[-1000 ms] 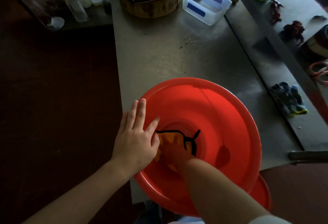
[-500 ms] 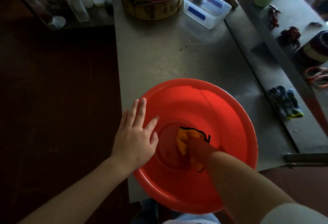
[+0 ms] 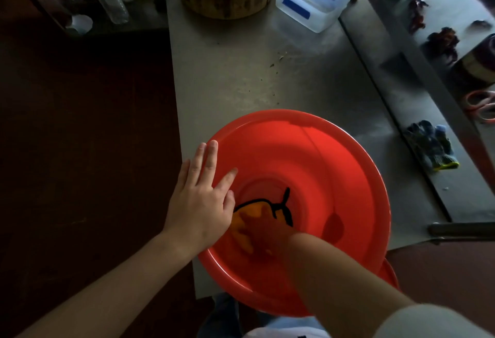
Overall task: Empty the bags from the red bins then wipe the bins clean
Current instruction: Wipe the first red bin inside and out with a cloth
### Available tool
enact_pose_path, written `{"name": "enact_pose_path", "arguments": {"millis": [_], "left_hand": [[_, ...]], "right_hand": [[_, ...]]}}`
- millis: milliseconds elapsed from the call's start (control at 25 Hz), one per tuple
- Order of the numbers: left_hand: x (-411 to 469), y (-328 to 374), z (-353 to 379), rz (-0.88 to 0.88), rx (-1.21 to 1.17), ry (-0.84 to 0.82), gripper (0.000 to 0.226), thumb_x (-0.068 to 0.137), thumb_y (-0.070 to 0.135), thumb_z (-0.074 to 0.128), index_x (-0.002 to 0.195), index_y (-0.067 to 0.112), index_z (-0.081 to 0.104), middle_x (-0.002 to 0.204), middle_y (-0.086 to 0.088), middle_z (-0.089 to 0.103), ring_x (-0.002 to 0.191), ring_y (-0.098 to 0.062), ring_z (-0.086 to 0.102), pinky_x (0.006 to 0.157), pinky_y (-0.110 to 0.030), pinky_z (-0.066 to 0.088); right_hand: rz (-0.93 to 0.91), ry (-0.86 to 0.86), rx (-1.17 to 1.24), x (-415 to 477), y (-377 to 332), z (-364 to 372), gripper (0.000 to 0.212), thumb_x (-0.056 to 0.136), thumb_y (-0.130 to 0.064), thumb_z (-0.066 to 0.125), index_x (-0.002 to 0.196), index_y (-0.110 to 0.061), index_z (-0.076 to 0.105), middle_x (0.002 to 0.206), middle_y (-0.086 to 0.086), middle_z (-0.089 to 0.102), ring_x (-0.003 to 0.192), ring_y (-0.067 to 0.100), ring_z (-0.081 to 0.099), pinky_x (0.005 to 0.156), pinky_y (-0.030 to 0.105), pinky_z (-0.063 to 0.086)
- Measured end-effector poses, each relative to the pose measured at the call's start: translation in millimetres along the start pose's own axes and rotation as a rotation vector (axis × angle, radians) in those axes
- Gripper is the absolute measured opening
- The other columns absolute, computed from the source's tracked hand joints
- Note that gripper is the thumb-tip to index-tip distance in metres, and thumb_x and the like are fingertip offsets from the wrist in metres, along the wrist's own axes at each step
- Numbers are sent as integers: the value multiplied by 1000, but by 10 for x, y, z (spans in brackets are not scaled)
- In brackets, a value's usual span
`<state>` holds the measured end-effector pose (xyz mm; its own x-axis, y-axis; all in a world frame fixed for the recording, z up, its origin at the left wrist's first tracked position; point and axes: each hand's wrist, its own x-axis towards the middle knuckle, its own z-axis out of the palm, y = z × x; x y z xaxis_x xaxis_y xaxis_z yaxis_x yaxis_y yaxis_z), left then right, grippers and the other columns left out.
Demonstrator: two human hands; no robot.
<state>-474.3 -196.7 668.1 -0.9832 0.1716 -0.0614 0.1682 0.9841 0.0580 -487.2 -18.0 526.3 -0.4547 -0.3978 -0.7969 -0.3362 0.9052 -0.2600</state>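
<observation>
Red bin [image 3: 334, 176], lower centre, holds no bags and looks mid-wipe: left hand [image 3: 199, 203] lies flat on its rim, right hand [image 3: 263, 233] bears on an orange cloth [image 3: 257, 210] at its floor, grip unclear.

Kitchen (steel counter [image 3: 241, 69]; chopping block [image 3: 225, 5])

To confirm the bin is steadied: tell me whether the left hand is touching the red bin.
Touching. Head view: the left hand lies flat across the rim of the red bin, fingers straight.
</observation>
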Motion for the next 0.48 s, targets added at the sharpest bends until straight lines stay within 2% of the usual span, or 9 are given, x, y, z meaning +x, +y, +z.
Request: {"name": "enact_pose_path", "arguments": {"millis": [80,120,200,240,280,320,360,400,480], "left_hand": [[-3,-2,0,2,-5,1,53,100,42,32,150,31,42,166,-16,-9,153,-31,-12,123,-52,10],[-3,6,0,3,-15,1,53,100,41,32,150,31,42,166,-16,-9,153,-31,-12,123,-53,12],[0,24,3,8,-31,3,53,100,41,32,150,30,42,166,-16,-8,153,-31,-12,123,-54,14],[-1,26,10,9,-35,6,53,99,40,33,150,30,43,166,-17,-8,153,-31,-12,123,-54,14],[-3,29,16,8,-37,11,53,99,40,33,150,29,44,166,-17,-7,154,-31,-11,123,-55,15],[-5,27,24,5,-42,16,52,99,39,34,149,29,45,166,-17,-6,154,-32,-10,123,-55,15],[-9,30,29,5,-46,20,52,99,38,35,149,29,45,166,-17,-5,154,-32,-9,123,-55,15],[-11,36,33,7,-49,22,52,98,38,35,149,30,45,166,-18,-4,154,-32,-8,123,-55,15],[-11,42,23,13,-50,28,52,98,37,36,149,30,45,166,-18,-4,154,-33,-8,123,-55,15]], "right_hand": [[6,-77,-161,59,471,147,57,103,-46,47,156,-43,26,169,-9,1,153,38,-14,118,68,12],[29,-113,-200,155,739,225,55,101,-58,41,153,-48,26,169,-11,1,151,34,-24,117,72,1],[39,-155,-96,470,1307,408,73,73,-99,25,138,-68,32,168,-5,8,143,7,-35,104,61,-31],[-16,-162,-132,556,1421,477,80,54,-110,18,125,-76,32,167,0,12,146,4,-25,105,59,-32],[-55,-145,-225,629,1414,524,79,46,-112,16,116,-80,30,166,2,15,150,12,-21,115,63,-17],[-92,-164,-292,610,1337,532,71,50,-111,18,113,-80,28,166,2,17,150,15,-25,119,66,5],[-178,-147,-408,457,1168,449,59,66,-103,26,120,-79,28,166,0,16,149,19,-32,116,65,20],[-287,-105,-411,317,964,343,49,86,-83,36,133,-72,32,167,-4,12,150,31,-29,112,66,29],[-380,-137,-487,211,643,188,52,101,-45,49,150,-51,34,169,-11,3,150,50,-14,112,65,32]]}}
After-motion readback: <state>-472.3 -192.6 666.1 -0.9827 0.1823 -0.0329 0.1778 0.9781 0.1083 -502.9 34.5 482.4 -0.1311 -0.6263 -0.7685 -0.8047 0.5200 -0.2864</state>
